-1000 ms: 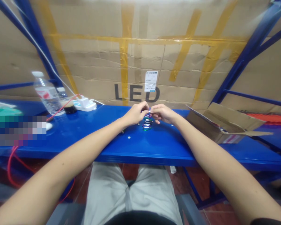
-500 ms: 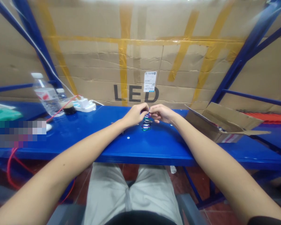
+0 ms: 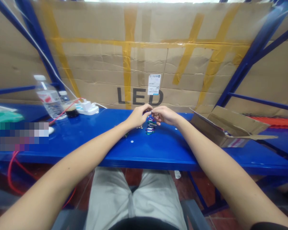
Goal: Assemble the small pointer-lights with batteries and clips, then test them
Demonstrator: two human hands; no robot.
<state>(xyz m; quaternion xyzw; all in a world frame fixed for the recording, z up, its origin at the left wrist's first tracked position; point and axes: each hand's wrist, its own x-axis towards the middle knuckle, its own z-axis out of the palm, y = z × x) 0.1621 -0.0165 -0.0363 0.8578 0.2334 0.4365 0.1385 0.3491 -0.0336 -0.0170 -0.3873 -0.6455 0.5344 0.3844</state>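
Over the far middle of the blue table (image 3: 156,150), my left hand (image 3: 140,115) and my right hand (image 3: 165,115) meet with their fingertips pinched together. Whatever they hold between them is too small and too hidden to name. Right below the fingers, several small coloured metal clips (image 3: 150,129), which look like carabiners in purple, green, silver and black, lie in a row on the table. Small metal pieces (image 3: 139,126) lie beside my left hand, partly covered by it. More dark little pieces (image 3: 126,135) show at the edge of my left forearm.
An open cardboard box (image 3: 232,127) stands on the right. To the left are a water bottle (image 3: 49,99), a smaller bottle of dark liquid (image 3: 70,110) and a white power strip (image 3: 88,108) with cables. A large cardboard sheet (image 3: 98,70) marked LED rises behind the table.
My hands stay together, with a slight shift of the fingers; my right fingers have drawn in a little at the pinch. The clips lie as before.
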